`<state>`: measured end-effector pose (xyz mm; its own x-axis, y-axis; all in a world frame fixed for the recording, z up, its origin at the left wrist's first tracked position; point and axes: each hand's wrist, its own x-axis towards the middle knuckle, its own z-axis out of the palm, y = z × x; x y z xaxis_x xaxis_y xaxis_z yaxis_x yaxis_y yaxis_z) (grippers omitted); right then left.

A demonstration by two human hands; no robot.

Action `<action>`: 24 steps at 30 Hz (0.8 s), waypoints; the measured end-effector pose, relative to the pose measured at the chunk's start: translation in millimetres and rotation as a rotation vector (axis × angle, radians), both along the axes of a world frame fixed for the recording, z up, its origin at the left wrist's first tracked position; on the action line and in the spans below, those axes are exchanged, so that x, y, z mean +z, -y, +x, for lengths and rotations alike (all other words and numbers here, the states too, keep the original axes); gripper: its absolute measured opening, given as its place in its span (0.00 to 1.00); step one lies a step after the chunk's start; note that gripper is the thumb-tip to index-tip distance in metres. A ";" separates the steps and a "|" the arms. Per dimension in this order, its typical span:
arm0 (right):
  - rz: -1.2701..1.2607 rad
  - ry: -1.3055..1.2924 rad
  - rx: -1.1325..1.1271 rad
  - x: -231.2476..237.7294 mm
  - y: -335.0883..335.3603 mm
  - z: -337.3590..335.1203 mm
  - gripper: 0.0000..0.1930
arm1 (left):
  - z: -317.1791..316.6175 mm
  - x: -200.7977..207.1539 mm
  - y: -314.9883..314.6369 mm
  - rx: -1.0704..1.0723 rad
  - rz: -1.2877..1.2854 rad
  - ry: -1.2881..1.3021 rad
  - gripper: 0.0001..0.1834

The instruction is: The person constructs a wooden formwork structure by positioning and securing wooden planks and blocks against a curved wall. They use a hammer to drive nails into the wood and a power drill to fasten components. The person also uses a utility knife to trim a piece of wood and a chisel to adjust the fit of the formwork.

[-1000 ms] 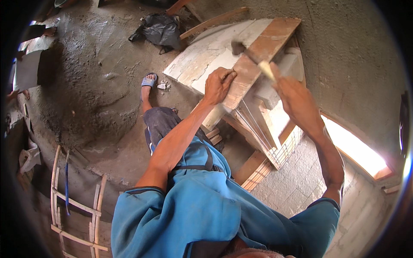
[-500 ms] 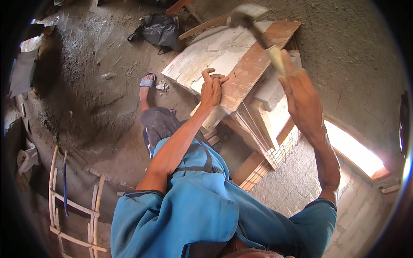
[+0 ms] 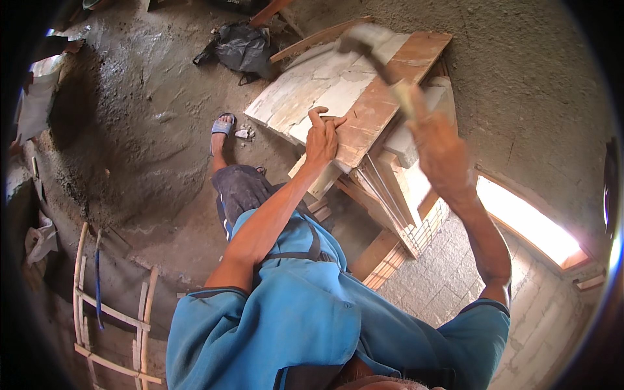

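My right hand (image 3: 442,153) grips a hammer (image 3: 408,97) by its pale handle and holds it raised over the boards; the dark head is blurred by motion. My left hand (image 3: 320,140) rests by the edge of a brown wooden board (image 3: 372,107), its fingers partly bent and spread apart. I cannot make out anything held in it. A small nail (image 3: 355,114) stands up from the brown board just beyond those fingertips. Beside the brown board lie whitish, worn planks (image 3: 312,84), forming one sloping surface with it.
Beneath the boards are timber supports and wire mesh (image 3: 426,234). A black plastic bag (image 3: 242,49) lies beyond the planks. A wooden ladder-like frame (image 3: 114,312) is at lower left. A bright opening (image 3: 526,221) lies at right. My sandalled foot (image 3: 222,125) stands on the rough ground.
My right hand and the hammer have moved left and somewhat lower toward the boards. My left hand has barely shifted.
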<state>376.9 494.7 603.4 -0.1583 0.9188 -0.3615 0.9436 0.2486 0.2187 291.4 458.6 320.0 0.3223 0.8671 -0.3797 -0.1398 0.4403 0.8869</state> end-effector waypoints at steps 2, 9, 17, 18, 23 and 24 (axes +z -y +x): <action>-0.294 0.081 -0.118 -1.1 13.5 3.5 0.32 | -2.3 0.5 3.3 -0.007 0.036 -0.016 0.15; -0.105 -0.017 -0.236 15.0 4.6 8.4 0.27 | -5.0 3.3 2.7 -0.075 0.041 0.024 0.16; 0.520 -0.892 -0.939 97.7 112.1 10.0 0.25 | 0.3 38.2 -18.3 -0.268 0.178 0.038 0.36; 0.625 -0.927 -1.005 103.9 140.5 9.7 0.24 | 2.3 44.6 -22.4 -0.358 0.190 0.041 0.44; 0.998 -0.940 -1.119 94.4 317.2 3.5 0.24 | 18.1 82.8 -19.0 -0.643 0.288 -0.105 0.53; 1.063 -0.932 -1.140 89.9 348.1 -1.2 0.24 | 21.8 76.5 -18.0 -0.649 0.330 -0.177 0.54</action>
<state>375.7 146.6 693.2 0.8587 0.4649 0.2155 0.4257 -0.4131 -0.8051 313.2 476.7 396.5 0.7662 0.6013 -0.2266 0.2149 0.0924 0.9722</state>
